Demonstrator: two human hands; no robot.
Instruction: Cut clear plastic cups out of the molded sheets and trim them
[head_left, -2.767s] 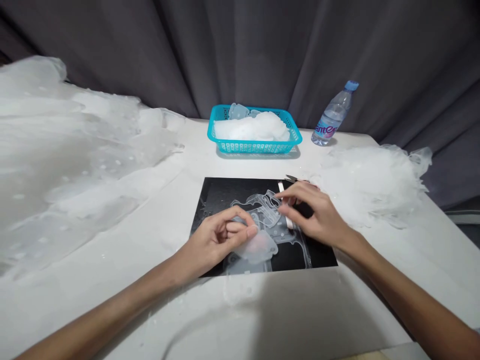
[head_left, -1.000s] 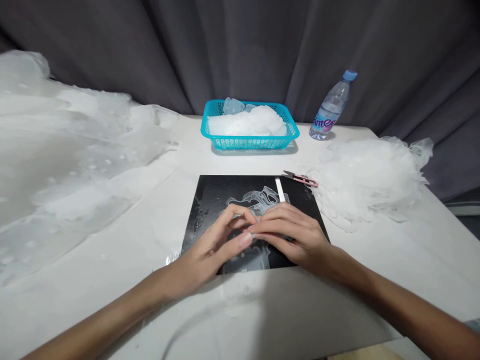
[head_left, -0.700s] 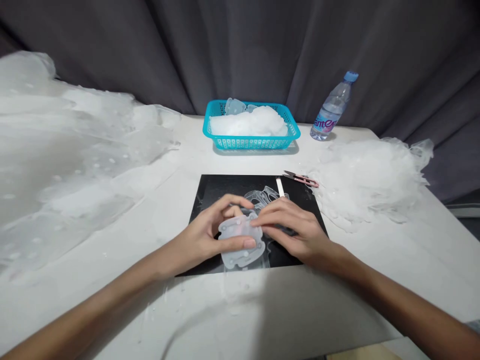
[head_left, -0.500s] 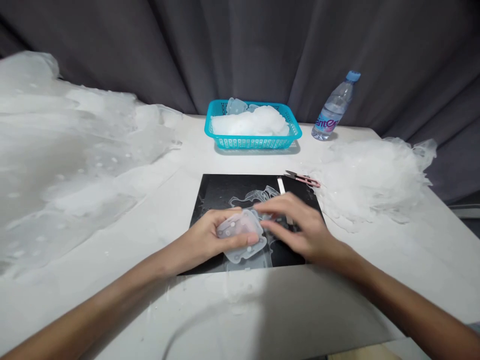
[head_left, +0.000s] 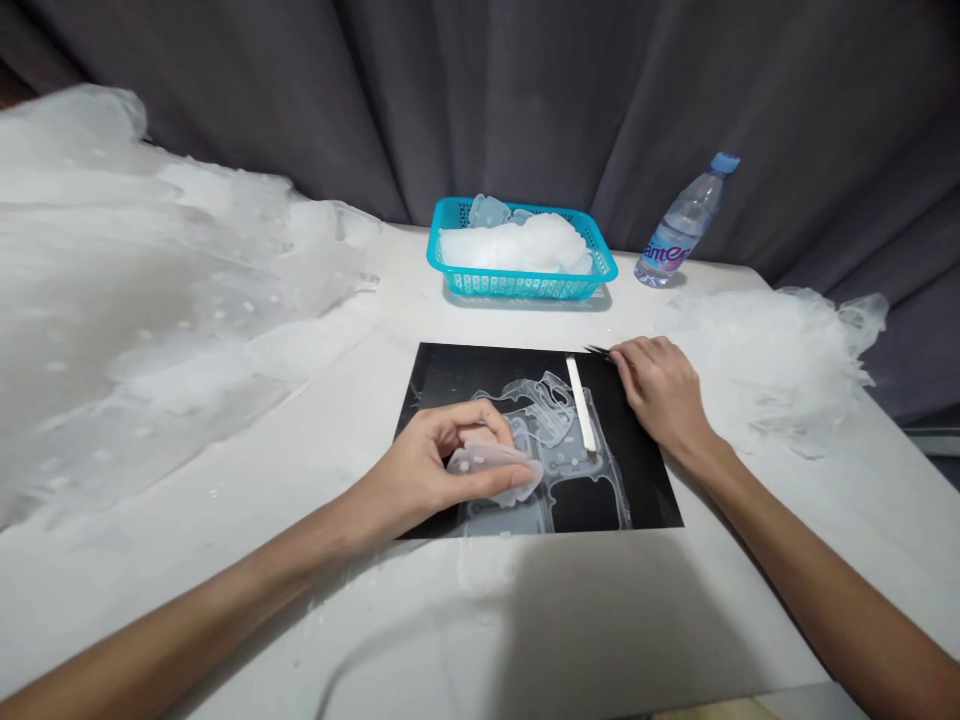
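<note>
Head: two hands (head_left: 427,460), one snipper (head_left: 600,351)

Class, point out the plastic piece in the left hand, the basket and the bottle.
Plastic piece (head_left: 482,457), head view: upper part.
Basket (head_left: 521,286), head view: front wall.
Bottle (head_left: 688,214), head view: above the label.

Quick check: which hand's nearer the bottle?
Right. The right hand is at the snips, in front of the bottle; the left hand is farther off, over the black board.

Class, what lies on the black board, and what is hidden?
On the black board: a translucent plastic sheet, curled clear strips and a white stick. What the left hand and held plastic cover cannot be seen.
</note>
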